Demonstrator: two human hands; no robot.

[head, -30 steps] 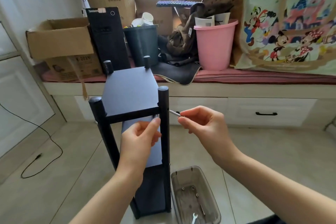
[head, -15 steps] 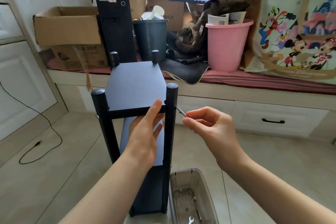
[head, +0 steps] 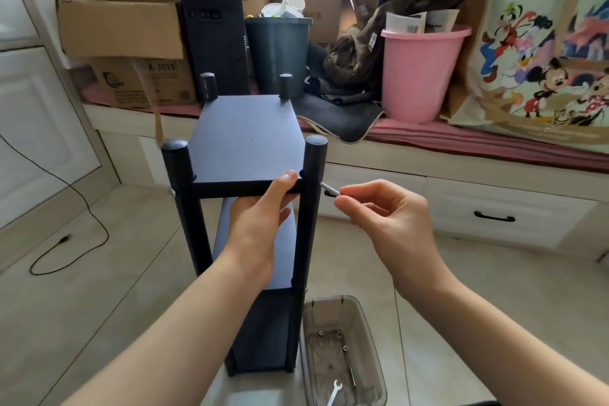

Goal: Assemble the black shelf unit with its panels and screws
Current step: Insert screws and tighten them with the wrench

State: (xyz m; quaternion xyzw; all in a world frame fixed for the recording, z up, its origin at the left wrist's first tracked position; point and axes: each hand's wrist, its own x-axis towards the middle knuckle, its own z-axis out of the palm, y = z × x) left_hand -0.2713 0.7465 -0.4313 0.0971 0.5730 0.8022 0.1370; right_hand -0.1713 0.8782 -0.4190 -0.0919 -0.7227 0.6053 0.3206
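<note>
Left hand (head: 260, 224) grips front edge of shelf unit's (head: 247, 142) top panel; right hand (head: 389, 217) pinches metal tool (head: 329, 189) vs. front-right post (head: 311, 208).

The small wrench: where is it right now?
The small wrench lies in the clear plastic bin on the floor, bottom centre of the head view, just right of the black shelf unit.
</note>
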